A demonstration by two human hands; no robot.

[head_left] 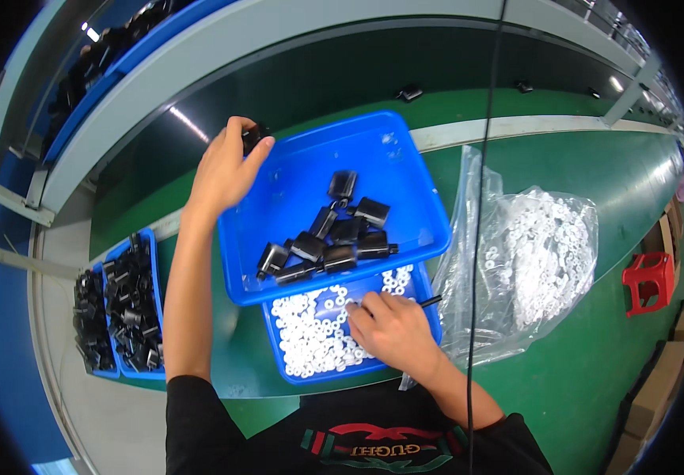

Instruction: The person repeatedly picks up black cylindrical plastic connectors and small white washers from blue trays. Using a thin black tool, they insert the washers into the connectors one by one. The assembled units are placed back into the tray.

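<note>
My left hand (pixel 223 170) is closed round a small glossy black bottle-shaped part (pixel 252 140) above the far left corner of the upper blue tray (pixel 279 178). Several similar black parts (pixel 308 246) lie in a loose heap in that tray. Its near edge overlaps a lower blue tray (pixel 342 370) full of small white rings (pixel 306 340). Over these rings my right hand (pixel 393 331) has its fingers bent together round a thin black rod (pixel 431 301), which sticks out to the right. A white ring seems to be at its fingertips, but too small to be sure.
Right of the trays lies a clear plastic bag (pixel 552 253) of white rings on the green table (pixel 623 170). Blue bins (pixel 157 297) of black parts stand at the left. Behind runs a dark belt (pixel 326 75) with a few black parts. A black cable (pixel 478 198) hangs in front.
</note>
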